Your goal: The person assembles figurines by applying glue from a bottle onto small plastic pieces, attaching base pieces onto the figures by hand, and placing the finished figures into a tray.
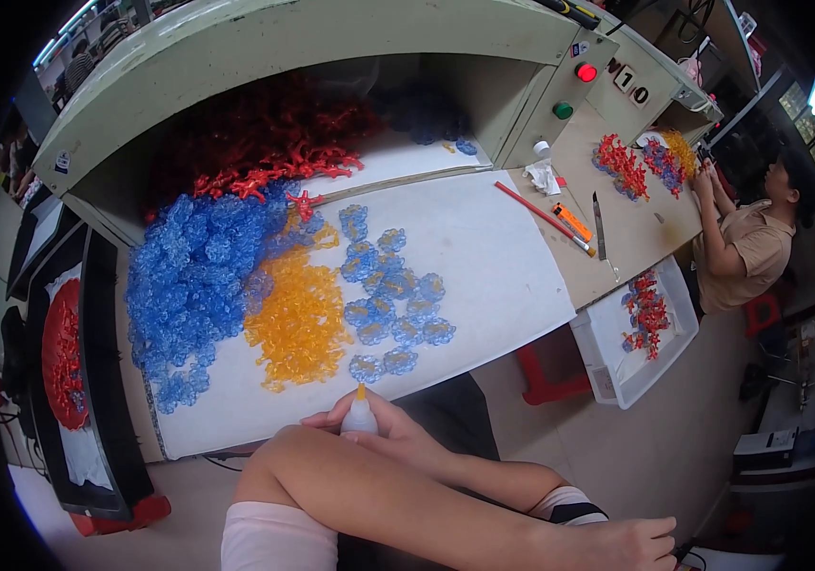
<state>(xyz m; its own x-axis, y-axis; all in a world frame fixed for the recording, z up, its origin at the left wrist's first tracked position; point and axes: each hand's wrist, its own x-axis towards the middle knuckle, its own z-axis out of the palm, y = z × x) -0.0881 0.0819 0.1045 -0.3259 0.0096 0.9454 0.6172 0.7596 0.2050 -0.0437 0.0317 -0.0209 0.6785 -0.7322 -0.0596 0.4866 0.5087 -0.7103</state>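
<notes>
My right hand (403,438) is closed around a small white squeeze bottle (360,419) with a yellow tip pointing up, at the table's front edge. Just beyond the tip lie clear blue flower-shaped plastic pieces (393,281), set out apart in loose rows, some with orange bits on them. A pile of small orange plastic pieces (298,324) lies left of these, and a large heap of blue pieces (193,276) beyond that. Across my right arm reaches my left forearm; my left hand (622,547) is at the lower right with fingers curled, and whatever they hold is hidden.
Red branching plastic pieces (265,167) fill the hooded recess behind. A red pencil (531,211), an orange-wrapped item (572,221) and a slim blade-like tool (599,226) lie at right. A white bin (607,376) stands below the table edge. A co-worker (750,238) sits beyond.
</notes>
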